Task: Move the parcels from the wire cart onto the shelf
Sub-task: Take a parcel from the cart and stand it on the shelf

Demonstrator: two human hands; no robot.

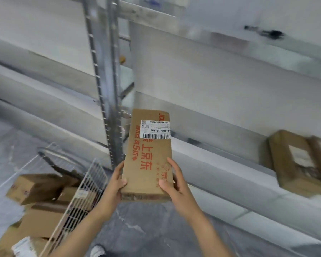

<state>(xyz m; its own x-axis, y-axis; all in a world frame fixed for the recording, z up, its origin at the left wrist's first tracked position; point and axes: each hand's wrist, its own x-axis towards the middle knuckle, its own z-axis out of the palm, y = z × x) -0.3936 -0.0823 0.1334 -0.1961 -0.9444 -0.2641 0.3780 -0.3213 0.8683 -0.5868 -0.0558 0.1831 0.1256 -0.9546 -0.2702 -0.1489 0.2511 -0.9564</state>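
A long flat cardboard parcel (146, 145) with red print and a white barcode label is held in the air in front of the shelf (220, 164). My left hand (117, 180) grips its near left corner, thumb on top. My right hand (171, 184) grips its near right edge, thumb across the top face. The far end of the parcel points toward the shelf upright. The white wire cart (83, 193) stands at the lower left, with several brown parcels (39, 188) inside it.
Another brown parcel (296, 162) with a label lies on the shelf board at the right. A metal slotted upright (109, 86) stands just behind the held parcel. More white shelf boards stretch to the left. Grey floor and my shoe (97, 251) are below.
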